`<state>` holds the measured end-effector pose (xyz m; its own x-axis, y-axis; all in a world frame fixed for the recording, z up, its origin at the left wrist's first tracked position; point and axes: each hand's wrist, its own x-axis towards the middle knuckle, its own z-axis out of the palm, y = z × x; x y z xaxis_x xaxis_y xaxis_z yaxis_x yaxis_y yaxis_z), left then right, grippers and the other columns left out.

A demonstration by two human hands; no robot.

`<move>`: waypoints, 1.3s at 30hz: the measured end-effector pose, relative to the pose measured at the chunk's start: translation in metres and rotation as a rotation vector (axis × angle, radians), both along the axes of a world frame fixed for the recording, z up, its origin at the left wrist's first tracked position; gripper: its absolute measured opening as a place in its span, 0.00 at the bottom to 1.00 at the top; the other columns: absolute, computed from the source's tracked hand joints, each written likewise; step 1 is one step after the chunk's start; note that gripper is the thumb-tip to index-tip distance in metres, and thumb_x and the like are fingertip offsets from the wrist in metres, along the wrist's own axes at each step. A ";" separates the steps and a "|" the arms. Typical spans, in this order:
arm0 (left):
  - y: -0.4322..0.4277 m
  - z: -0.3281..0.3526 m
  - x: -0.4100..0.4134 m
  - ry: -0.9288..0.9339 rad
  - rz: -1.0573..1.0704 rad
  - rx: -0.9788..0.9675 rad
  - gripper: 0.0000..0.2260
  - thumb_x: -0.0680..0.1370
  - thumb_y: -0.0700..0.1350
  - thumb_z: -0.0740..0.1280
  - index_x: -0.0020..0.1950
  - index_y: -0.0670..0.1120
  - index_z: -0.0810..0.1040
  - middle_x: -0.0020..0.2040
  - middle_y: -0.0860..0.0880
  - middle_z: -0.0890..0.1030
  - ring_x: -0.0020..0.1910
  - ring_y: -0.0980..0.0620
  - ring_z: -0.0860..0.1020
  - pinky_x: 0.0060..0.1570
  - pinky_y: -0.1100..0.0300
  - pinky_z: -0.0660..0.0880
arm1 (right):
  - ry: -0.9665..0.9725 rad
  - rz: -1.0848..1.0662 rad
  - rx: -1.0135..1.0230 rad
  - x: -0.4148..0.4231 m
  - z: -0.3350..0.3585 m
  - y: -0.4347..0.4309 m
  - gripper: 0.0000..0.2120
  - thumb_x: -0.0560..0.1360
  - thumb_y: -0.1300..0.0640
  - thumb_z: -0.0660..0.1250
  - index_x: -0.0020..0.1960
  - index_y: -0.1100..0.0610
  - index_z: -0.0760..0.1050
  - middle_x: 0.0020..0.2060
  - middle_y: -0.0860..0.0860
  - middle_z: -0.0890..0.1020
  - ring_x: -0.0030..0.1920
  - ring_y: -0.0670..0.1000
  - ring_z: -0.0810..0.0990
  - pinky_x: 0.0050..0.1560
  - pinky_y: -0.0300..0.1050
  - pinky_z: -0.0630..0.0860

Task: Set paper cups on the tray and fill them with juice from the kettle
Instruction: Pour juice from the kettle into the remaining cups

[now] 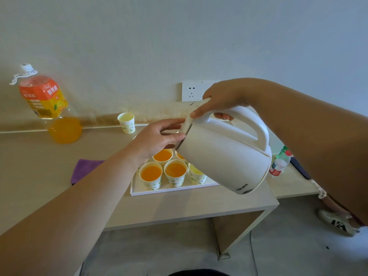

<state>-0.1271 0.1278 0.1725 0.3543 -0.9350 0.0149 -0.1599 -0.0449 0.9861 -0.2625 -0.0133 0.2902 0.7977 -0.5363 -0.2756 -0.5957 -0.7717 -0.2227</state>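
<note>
White and plastic, the kettle [225, 156] is held tilted above the tray [169, 191], its handle [257, 132] gripped by the right hand [223, 100] and its lid [188, 124] pinched by the left hand [159, 136], seemingly so juice [151, 173] is poured steadily into the cups [175, 173] on that tray.

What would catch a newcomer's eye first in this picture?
The white kettle, tilted mid-frame over the tray, stands out: the right hand grips its handle and the left hand pinches its lid edge. Beneath it, paper cups of orange juice crowd the white tray, and a large juice bottle stands at far left.
</note>
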 end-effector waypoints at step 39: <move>-0.030 -0.051 -0.042 0.294 0.040 0.077 0.18 0.78 0.39 0.67 0.66 0.53 0.74 0.61 0.51 0.80 0.59 0.52 0.78 0.54 0.57 0.78 | 0.319 0.025 -0.051 0.015 -0.032 -0.021 0.26 0.73 0.35 0.62 0.45 0.60 0.73 0.34 0.54 0.76 0.30 0.51 0.76 0.33 0.42 0.74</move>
